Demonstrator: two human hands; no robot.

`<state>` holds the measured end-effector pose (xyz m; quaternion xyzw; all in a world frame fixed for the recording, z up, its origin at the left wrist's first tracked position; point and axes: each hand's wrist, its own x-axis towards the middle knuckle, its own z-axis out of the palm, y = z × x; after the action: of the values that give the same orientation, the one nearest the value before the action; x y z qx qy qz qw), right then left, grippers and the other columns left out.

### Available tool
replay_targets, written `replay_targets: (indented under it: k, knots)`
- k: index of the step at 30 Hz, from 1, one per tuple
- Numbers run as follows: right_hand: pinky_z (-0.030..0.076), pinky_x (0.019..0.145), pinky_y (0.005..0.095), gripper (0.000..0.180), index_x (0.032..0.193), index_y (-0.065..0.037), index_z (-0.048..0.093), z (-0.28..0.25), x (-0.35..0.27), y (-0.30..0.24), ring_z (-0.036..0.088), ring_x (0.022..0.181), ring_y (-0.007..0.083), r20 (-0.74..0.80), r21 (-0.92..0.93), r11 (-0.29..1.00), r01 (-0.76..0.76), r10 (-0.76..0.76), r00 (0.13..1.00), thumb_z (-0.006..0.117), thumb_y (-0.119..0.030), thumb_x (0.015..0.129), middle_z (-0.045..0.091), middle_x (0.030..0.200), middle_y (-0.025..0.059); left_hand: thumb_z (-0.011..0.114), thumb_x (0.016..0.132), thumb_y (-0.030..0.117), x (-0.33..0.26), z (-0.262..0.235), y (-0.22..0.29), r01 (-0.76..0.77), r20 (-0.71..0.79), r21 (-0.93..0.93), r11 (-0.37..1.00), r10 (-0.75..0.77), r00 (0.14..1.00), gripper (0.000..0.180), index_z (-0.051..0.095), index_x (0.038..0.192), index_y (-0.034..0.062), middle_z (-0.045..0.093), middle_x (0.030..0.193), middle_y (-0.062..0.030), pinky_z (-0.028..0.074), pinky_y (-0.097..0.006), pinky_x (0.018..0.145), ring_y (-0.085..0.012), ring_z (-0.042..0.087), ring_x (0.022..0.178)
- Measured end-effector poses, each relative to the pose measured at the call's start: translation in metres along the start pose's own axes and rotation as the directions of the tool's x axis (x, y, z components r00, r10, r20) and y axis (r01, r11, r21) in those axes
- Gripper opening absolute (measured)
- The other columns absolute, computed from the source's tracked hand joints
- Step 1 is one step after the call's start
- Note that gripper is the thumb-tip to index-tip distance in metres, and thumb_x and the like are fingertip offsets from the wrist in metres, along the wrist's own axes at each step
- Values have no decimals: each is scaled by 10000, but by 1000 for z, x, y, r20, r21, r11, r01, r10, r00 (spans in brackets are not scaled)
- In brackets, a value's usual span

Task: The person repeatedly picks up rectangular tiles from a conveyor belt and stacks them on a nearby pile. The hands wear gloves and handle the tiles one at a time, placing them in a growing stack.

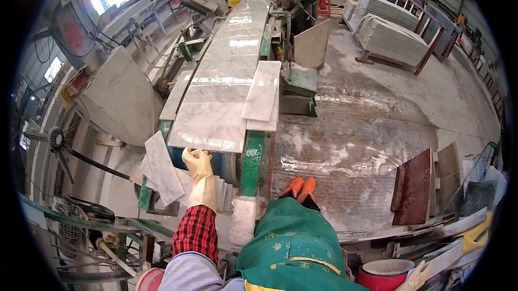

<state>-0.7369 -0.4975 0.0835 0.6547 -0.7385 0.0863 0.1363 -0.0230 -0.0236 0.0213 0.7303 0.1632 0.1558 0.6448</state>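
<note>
Slab (210,121) of pale stone lies left of centre in the frame. I have the left hand (199,168), gloved, at its near edge, fingers curled; whether they pinch it I cannot tell. At the lower right edge I make out what seems the right hand (415,278), grip unclear. Two narrow tiles (262,92) overlap at upper centre.

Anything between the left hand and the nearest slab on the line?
Nothing visible. The left hand is right at the near edge of the nearest slab; whether it touches, I can't tell. The loose tiles stacked at the slab's right side sit clear of that approach.
</note>
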Motion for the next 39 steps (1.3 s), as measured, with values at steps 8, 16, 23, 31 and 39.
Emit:
replay_targets:
  k: [8,16,23,31,39]
  knots:
    - [480,976,492,662,1258,-79,661,-36,-18,-24,629,1114,369,101,-148,988,-34,49,994,551,-633,913,663,1226,197,673,890,59,-4,7,-10,-437,-102,375,817,505,857,641,377,1451,-27,497,1366,-232,444,-390,1045,-325,549,1191]
    - [463,983,489,773,1286,-71,626,-12,-9,-10,590,1159,327,173,144,938,-317,291,941,740,-636,771,637,1259,159,663,910,191,-11,-2,2,-496,211,604,624,475,854,622,430,1446,-21,464,1478,-228,314,-477,1146,-407,382,1401]
    - [477,985,503,599,1326,-82,594,8,1,-6,606,1138,311,616,411,722,-557,230,753,659,-491,892,605,1327,156,677,896,177,-12,-1,6,-504,186,537,676,488,853,597,460,1415,-21,490,1450,-227,330,-461,1135,-416,401,1377]
    - [455,1009,482,587,1351,-74,572,-10,-15,-39,580,1177,309,586,556,608,-566,196,786,670,-398,871,588,1349,153,690,894,155,-17,-6,21,-466,77,572,675,522,850,657,395,1459,-3,444,1496,-208,278,-598,1119,-394,372,1410]
    - [433,1034,460,592,1375,-65,550,-42,-31,-74,554,1217,306,516,667,532,-522,176,838,680,-306,850,570,1370,150,656,929,169,-14,-11,9,-495,175,448,744,470,865,603,422,1452,-20,475,1462,-251,351,-444,1156,-452,379,1395]
